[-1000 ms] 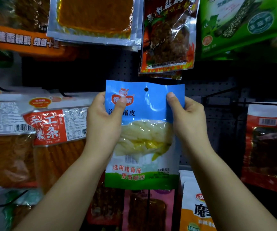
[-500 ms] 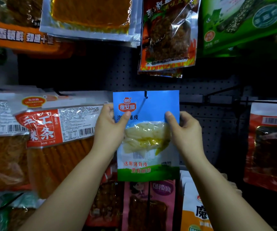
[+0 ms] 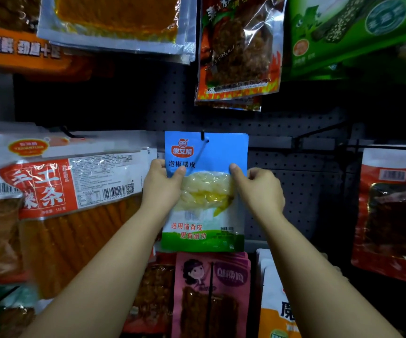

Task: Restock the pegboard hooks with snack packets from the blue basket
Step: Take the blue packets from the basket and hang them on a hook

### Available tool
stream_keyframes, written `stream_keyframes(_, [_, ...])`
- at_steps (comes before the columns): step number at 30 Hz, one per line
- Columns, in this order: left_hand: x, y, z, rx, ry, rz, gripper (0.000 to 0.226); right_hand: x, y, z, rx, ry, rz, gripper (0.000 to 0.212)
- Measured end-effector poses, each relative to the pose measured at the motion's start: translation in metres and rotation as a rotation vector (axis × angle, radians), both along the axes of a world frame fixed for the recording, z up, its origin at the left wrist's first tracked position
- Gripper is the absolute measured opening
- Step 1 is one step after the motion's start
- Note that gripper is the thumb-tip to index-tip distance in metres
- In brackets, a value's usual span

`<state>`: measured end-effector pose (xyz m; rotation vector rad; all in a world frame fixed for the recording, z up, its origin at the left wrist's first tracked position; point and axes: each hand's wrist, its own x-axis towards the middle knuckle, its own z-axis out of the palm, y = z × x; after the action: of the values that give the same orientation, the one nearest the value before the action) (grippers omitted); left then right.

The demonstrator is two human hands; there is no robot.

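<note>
Blue snack packet (image 3: 206, 154) on pegboard hook (image 3: 203, 135), left hand (image 3: 161, 185) and right hand (image 3: 260, 189) pinching its side edges, bare pegboard (image 3: 302, 191) just right, orange-strip packets (image 3: 75, 191) crowding left

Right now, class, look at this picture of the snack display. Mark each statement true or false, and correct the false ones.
1. Both hands hold the blue packet. True.
2. The left hand grips the packet's bottom edge. False: it grips the left edge, near mid-height.
3. The hook passes through the packet's hang hole. True.
4. The pink packet hangs above the blue one. False: it hangs below.
5. The right hand rests on the green packet. False: it holds the blue packet's right edge.
</note>
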<state>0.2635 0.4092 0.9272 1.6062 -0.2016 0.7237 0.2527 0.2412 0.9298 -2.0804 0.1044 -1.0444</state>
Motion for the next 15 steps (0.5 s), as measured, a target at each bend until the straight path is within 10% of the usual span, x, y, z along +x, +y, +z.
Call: stream_keyframes(15, [-0.016, -0.01, -0.059, 0.122, -0.056, -0.055, 0.079, -0.003, 0.002, -0.069, 0.167, -0.026, 0.388, 0.054])
